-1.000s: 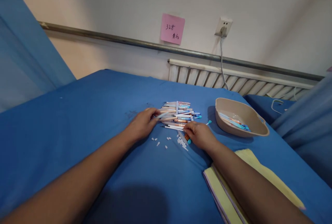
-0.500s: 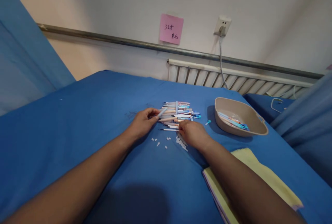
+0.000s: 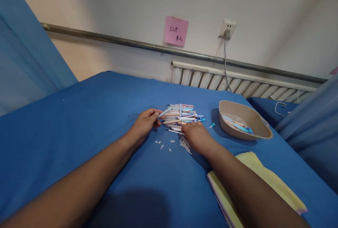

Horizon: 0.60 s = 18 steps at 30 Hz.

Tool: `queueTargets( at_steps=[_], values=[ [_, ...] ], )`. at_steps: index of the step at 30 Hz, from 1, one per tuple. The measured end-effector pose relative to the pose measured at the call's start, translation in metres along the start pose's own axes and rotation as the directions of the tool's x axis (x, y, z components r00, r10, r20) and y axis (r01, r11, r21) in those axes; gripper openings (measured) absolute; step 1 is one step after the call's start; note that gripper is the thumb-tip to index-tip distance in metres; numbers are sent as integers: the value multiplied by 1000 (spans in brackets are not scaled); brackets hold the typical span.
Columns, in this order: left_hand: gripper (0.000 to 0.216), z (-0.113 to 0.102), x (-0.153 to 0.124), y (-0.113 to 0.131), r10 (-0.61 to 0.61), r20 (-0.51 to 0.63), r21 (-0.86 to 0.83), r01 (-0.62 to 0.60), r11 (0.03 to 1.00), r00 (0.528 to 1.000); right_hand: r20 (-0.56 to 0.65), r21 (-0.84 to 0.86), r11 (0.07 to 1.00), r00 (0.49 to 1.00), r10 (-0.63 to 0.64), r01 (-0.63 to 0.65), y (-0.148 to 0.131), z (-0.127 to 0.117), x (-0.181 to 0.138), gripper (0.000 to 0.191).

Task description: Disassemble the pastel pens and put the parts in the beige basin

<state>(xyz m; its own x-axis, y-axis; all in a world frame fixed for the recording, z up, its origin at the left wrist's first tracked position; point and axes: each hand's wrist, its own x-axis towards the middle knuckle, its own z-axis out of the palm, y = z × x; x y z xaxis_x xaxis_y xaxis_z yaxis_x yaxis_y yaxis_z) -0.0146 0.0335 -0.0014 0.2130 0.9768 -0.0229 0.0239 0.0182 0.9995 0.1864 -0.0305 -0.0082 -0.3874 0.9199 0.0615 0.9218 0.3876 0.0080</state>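
Pink paper (image 3: 176, 31) reads "32", then unclear characters; left hand (image 3: 145, 124) pinches a pale tube (image 3: 165, 112); right hand (image 3: 196, 136) covers pens (image 3: 186, 118), grip impossible to tell.

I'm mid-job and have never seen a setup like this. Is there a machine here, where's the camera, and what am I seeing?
No machine: these are a person's bare hands, seen by one camera worn on the head, looking forward and down. The left hand holds a pale tube. The right hand rests at a pile of pen-like sticks; its fingertips are hidden. On the blue cover also lie small white pieces, a yellow cloth and a beige basin holding more sticks.
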Motion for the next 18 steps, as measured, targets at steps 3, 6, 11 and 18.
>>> queueTargets(
  at_steps=[3, 6, 11, 18],
  values=[
    [23, 1, 0, 0, 6, 15, 9, -6, 1000, 1000, 4, -13, 1000, 1000, -25, 25, -3, -2, -1, 25],
    [28, 1, -1, -1, 2, 47, 35, -3, 999, 999, -24, 32, 999, 999, 23, -22, -1, 2, -2, 24],
    [29, 0, 0, -4, -14, 35, 45, 12, 999, 999, -197, 397, 915, 967, 161, -72, 17, 12, -7, 15],
    [30, 4, -1, -4, 20, 35, 144, -24, 989, 999, -276, 812, 583, 888, 368, 11, 31, 13, -12, 21]
  ],
)
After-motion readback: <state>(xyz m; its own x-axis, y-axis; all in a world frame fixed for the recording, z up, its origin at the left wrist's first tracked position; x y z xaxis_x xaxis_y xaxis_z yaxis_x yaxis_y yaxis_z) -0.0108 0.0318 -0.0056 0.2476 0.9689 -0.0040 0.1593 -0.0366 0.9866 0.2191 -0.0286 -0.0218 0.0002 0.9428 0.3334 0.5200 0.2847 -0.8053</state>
